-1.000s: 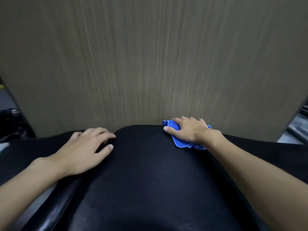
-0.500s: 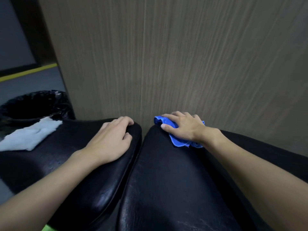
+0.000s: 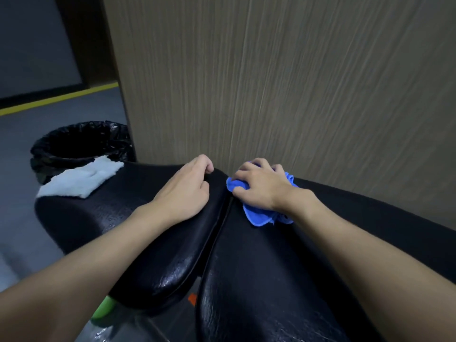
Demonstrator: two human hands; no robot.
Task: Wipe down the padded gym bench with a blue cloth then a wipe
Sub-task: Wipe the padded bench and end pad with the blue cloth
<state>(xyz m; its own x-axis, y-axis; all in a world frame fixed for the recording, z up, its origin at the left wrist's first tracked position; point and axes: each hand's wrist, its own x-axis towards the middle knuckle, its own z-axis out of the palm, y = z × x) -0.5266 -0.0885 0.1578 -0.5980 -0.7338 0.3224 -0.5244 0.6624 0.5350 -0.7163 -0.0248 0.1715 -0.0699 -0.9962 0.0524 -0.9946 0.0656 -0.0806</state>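
The black padded gym bench [image 3: 259, 267] fills the lower view as two pads split by a narrow gap. My right hand [image 3: 261, 185] presses a crumpled blue cloth [image 3: 259, 215] onto the right pad beside the gap, fingers curled over the cloth's far end. My left hand [image 3: 183, 191] rests on the left pad [image 3: 138, 230], its fingertips bent over the pad's far edge. A white wipe [image 3: 81, 178] lies flat on the far left end of that pad.
A wood-grain wall panel [image 3: 283, 82] rises right behind the bench. A bin lined with a black bag [image 3: 81, 141] stands on the grey floor at the left, just past the wipe. Something green [image 3: 103, 308] shows under the left pad.
The view has swung left, bringing the wipe and bin into sight. My right hand has slid the blue cloth left to the gap. My left hand has stayed on the left pad's edge.
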